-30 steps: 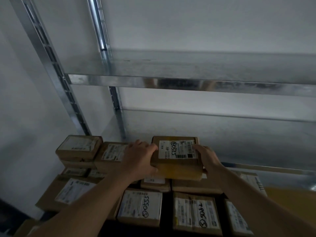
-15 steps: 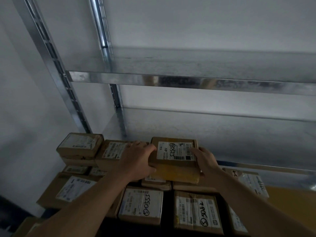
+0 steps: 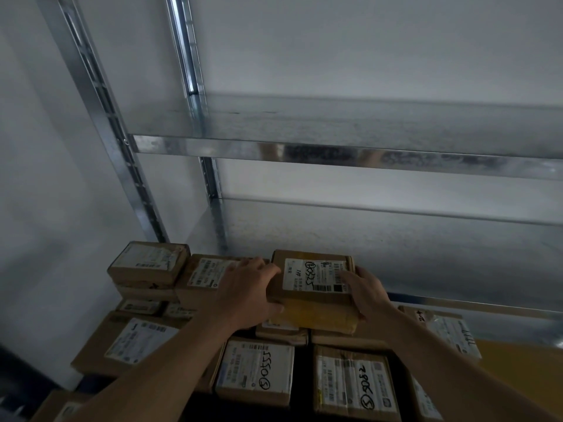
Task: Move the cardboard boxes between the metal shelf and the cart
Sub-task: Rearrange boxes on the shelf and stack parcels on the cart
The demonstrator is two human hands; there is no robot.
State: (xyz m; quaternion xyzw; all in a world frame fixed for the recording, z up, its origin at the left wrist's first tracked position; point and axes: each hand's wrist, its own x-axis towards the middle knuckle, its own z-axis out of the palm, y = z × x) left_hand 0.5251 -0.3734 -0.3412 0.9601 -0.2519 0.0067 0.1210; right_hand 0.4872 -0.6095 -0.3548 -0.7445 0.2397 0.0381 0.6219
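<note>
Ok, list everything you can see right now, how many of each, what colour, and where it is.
held box: one, brown with a white label, top of the pile, centre
other cardboard boxes: a dozen or so, brown with white labels, piled below and left of the held box
shelf boards: two, silver metal, one across the middle, one lower, just behind the pile
uprights: two, silver and slotted, left side
wall: one, white, behind the shelving
yellow surface: one, lower right; I cannot tell what it is
left hand: one, grips the held box's left side
right hand: one, grips the held box's right side
</note>
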